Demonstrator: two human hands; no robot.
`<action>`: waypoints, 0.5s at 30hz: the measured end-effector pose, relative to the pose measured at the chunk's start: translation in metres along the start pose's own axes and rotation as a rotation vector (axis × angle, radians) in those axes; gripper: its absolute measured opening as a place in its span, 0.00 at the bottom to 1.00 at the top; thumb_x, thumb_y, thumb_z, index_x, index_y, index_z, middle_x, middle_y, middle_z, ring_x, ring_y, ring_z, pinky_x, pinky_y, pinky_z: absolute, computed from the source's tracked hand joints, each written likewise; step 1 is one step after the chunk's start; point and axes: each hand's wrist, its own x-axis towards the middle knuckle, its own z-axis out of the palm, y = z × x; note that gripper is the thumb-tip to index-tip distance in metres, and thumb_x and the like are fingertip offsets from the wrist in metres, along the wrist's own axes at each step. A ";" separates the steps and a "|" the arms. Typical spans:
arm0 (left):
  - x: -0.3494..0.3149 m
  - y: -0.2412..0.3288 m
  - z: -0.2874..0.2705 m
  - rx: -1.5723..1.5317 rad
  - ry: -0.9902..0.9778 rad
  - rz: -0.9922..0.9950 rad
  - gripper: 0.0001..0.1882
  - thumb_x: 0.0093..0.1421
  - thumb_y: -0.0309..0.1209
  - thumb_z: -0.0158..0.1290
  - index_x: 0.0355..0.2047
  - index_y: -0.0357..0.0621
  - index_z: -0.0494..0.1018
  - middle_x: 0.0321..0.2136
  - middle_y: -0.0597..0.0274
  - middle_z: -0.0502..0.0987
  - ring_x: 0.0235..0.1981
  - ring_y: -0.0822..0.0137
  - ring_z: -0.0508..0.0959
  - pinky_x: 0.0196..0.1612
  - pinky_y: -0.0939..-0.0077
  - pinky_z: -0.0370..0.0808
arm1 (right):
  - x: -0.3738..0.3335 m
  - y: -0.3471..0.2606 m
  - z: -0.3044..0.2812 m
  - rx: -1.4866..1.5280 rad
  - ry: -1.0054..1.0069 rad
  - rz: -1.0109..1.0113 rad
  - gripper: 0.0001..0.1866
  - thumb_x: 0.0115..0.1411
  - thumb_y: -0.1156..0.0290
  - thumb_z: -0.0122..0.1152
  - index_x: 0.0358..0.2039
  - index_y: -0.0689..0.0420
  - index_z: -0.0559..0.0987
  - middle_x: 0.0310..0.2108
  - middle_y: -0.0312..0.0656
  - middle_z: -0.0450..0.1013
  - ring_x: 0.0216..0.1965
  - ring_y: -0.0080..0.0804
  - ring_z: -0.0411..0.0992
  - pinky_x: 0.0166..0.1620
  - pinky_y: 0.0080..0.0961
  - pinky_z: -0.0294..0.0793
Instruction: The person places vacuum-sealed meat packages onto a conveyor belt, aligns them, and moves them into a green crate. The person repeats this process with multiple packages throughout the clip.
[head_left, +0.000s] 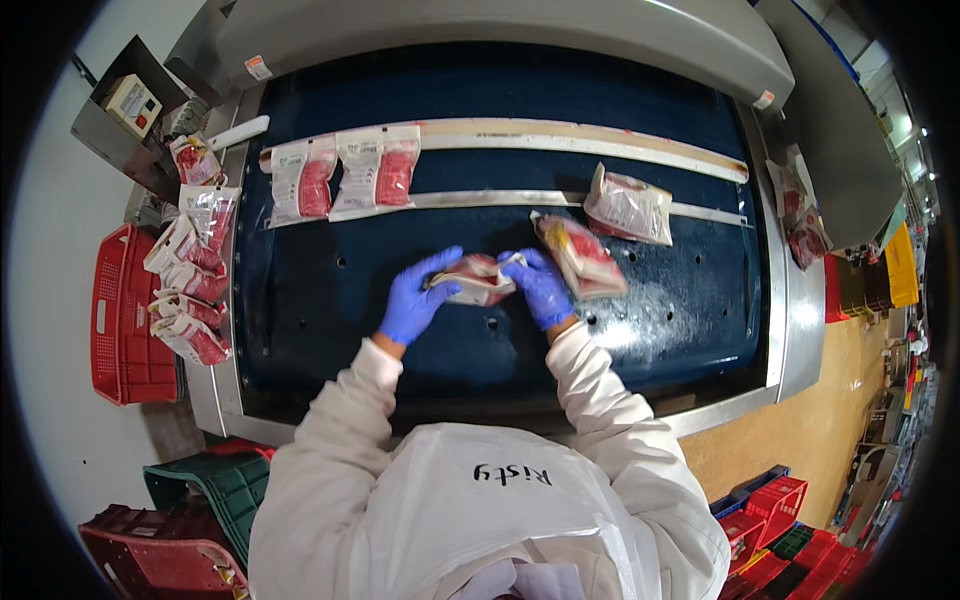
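Observation:
Over the dark blue bed of a vacuum sealing machine, a plastic bag of red meat [478, 281] is held between my two blue-gloved hands. My left hand [421, 290] grips the bag's left end. My right hand [541, 288] pinches its right end, where the open plastic gathers. Just right of that hand a bag of meat [582, 258] lies tilted, and behind it rests another bag [630, 207] on the thin metal bar. Two flat bags, the left one [303, 181] and the right one [376, 172], lie side by side with their ends on the long sealing bar [590, 143].
Several bags of meat [190, 275] crowd the machine's left ledge, beside a red crate [130, 320]. Two more bags [800, 225] sit on the right ledge. A raised grey lid [500, 28] spans the back. Green [215, 490] and red crates [775, 505] stand below on either side.

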 end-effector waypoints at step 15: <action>0.090 0.050 -0.056 0.321 0.023 0.118 0.09 0.59 0.30 0.57 0.35 0.36 0.77 0.29 0.59 0.79 0.30 0.71 0.77 0.37 0.78 0.74 | 0.074 -0.097 0.002 -1.469 -0.135 -0.707 0.04 0.56 0.70 0.56 0.32 0.51 0.78 0.28 0.42 0.76 0.30 0.42 0.76 0.32 0.35 0.75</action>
